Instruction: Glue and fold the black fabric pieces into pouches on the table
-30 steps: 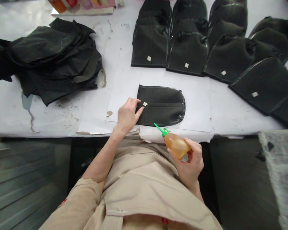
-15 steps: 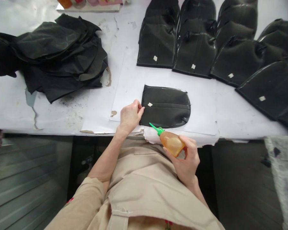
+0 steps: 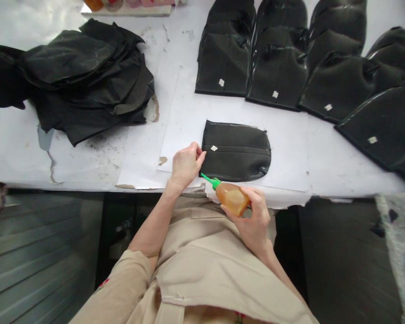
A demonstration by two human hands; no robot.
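Note:
A black, stitched leather-like piece [image 3: 236,157], rounded at its right end, lies flat on white paper in front of me. A small pale tag sits near its straight left edge. My left hand [image 3: 187,164] is closed at that left edge, with thumb and finger pinching it. In my right hand [image 3: 253,216] is a squeeze bottle [image 3: 232,198] of amber liquid, held tilted. Its thin green nozzle points left, and the tip is at the piece's near left corner. Whether any liquid is coming out cannot be seen.
A heap of loose black sheets [image 3: 87,81] lies at the left of the white-covered table [image 3: 87,162]. Overlapping rows of similar black pieces [image 3: 276,67] fill the back right. A tray [image 3: 128,11] with colourful items stands at the far edge. The table's front edge has torn paper.
My right hand has carried the bottle leftward, so the nozzle tip has gone from the near edge of the piece to its left corner. My left hand keeps its pinch.

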